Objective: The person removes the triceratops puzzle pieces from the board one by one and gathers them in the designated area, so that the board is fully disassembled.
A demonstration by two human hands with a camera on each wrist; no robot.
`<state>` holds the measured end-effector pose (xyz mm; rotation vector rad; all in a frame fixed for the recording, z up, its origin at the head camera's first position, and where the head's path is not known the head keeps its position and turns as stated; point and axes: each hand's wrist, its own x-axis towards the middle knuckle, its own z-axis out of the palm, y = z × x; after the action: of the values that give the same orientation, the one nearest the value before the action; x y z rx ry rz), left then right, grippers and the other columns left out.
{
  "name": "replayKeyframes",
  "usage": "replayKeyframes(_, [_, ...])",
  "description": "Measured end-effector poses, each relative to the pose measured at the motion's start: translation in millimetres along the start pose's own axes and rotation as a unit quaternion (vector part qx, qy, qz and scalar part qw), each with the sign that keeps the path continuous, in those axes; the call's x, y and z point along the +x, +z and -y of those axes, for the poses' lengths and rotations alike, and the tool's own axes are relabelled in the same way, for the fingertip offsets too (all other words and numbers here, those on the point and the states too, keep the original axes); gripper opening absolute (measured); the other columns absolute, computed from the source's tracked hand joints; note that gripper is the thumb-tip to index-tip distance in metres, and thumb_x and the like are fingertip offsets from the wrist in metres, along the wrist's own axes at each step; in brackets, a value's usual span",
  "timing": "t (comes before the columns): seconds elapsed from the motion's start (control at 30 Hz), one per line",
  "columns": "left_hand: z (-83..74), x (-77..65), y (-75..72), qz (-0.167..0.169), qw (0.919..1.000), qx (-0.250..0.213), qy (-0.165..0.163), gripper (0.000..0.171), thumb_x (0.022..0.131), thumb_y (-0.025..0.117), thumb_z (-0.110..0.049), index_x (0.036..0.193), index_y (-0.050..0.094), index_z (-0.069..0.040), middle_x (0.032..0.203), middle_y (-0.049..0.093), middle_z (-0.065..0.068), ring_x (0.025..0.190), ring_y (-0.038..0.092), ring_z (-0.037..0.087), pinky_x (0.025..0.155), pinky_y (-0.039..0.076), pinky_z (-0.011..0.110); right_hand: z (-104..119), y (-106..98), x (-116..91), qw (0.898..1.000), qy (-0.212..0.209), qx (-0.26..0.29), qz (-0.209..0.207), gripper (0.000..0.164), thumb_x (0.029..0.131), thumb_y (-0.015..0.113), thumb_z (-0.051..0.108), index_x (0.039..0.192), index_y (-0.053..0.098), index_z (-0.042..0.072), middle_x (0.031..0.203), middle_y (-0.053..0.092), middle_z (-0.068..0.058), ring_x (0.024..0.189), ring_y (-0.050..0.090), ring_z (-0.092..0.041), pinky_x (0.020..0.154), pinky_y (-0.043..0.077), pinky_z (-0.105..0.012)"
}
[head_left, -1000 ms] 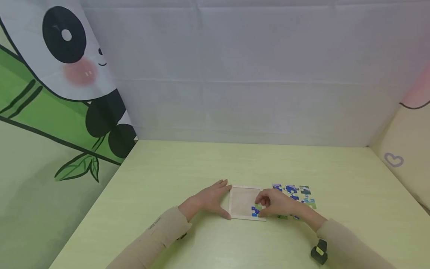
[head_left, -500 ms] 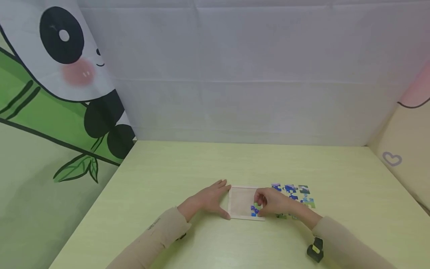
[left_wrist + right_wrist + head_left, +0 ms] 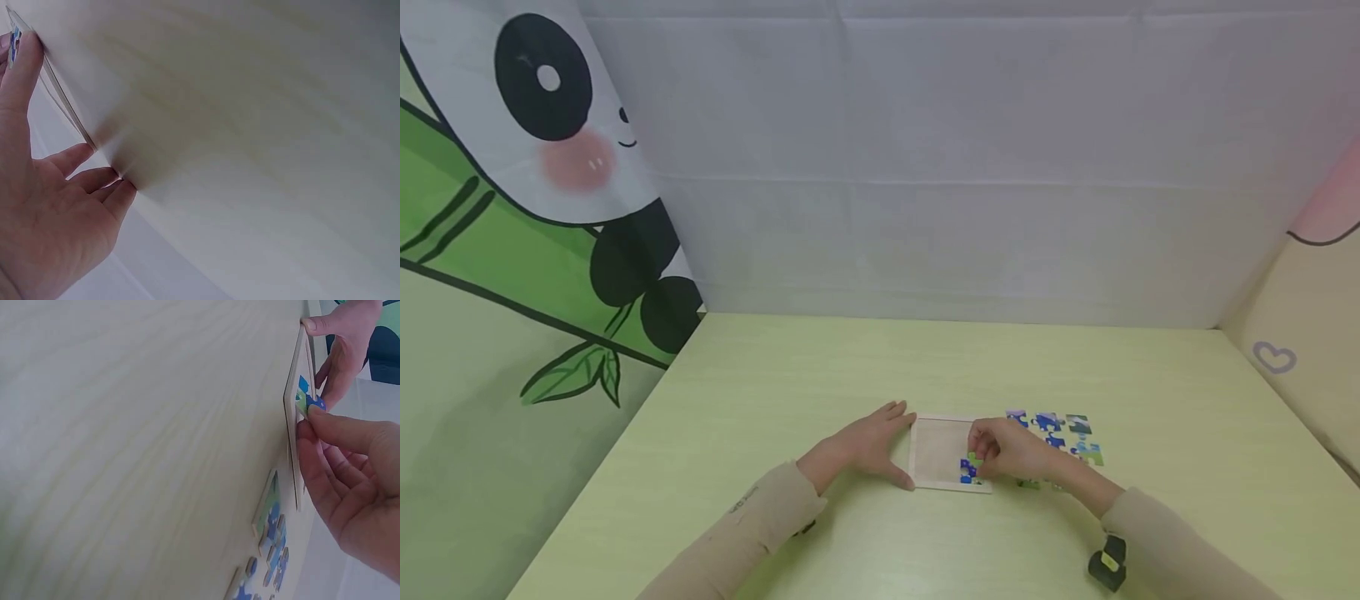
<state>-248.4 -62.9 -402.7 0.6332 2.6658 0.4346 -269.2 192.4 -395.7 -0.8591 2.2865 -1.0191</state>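
A square wooden puzzle tray [image 3: 940,487] lies flat on the table, with blue and green pieces in its near right corner. My left hand [image 3: 876,446] is spread along the tray's left side, thumb at the near corner and fingertips at the far one. In the left wrist view the fingers [image 3: 84,156] of that hand touch the tray's edge. My right hand [image 3: 1015,450] is over the tray's right side. Its thumb and index finger pinch a blue puzzle piece [image 3: 316,401], as the right wrist view shows. That piece's lower side is partly hidden by the fingertips.
Several loose puzzle pieces [image 3: 1048,422] are spread on the table [image 3: 820,358] right of the tray, partly under my right forearm. A white sheet [image 3: 925,208] hangs behind the table. Printed cloth [image 3: 550,292] stands at the left side.
My right hand has shifted the piece slightly within the tray's near right corner, and the green patch shows more between the fingers. The left hand has not moved.
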Motion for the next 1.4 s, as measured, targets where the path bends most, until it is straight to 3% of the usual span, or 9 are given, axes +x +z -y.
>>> replayKeyframes(0.37, [2.2,1.3,2.2,-0.003,1.0000,0.005,0.007,0.104,0.064,0.072,-0.058,0.143,0.027,-0.010,0.150,0.016,0.012,0.138,0.011,0.026,0.110,0.022,0.041,-3.5,-11.9,-2.8,0.999,-0.029,0.026,0.014,0.017,0.076,0.066,-0.005,0.088,0.057,0.003,0.077,0.059,-0.003,0.068,0.054,-0.012,0.059,0.050,-0.021])
replayKeyframes(0.67, [0.5,-0.1,0.3,-0.001,0.9999,0.000,0.017,0.104,0.065,0.071,-0.058,0.143,0.025,-0.007,0.150,0.015,0.014,0.138,0.011,0.028,0.110,0.021,0.042,-11.1,-46.6,-29.2,0.999,-0.039,0.016,0.013,0.016,0.077,0.064,-0.007,0.089,0.056,0.001,0.078,0.059,-0.007,0.070,0.054,-0.011,0.060,0.050,-0.023])
replayKeyframes(1.07, [0.1,2.1,0.7,-0.002,1.0000,0.001,0.010,0.104,0.065,0.072,-0.057,0.143,0.025,-0.008,0.150,0.015,0.014,0.138,0.011,0.027,0.110,0.021,0.041,-49.2,-88.2,-82.5,0.998,0.009,0.047,0.030,0.014,0.079,0.057,-0.009,0.091,0.052,-0.004,0.078,0.052,-0.007,0.063,0.048,-0.009,0.047,0.044,-0.023])
replayKeyframes(1.4, [-1.4,5.3,-0.3,-0.004,1.0000,0.000,0.004,0.104,0.064,0.072,-0.058,0.143,0.026,-0.009,0.151,0.015,0.012,0.138,0.011,0.027,0.110,0.022,0.042,-75.2,-95.1,-106.1,0.997,0.054,0.053,0.006,0.019,0.076,0.057,-0.007,0.095,0.056,-0.006,0.081,0.057,-0.006,0.067,0.054,-0.010,0.054,0.050,-0.025])
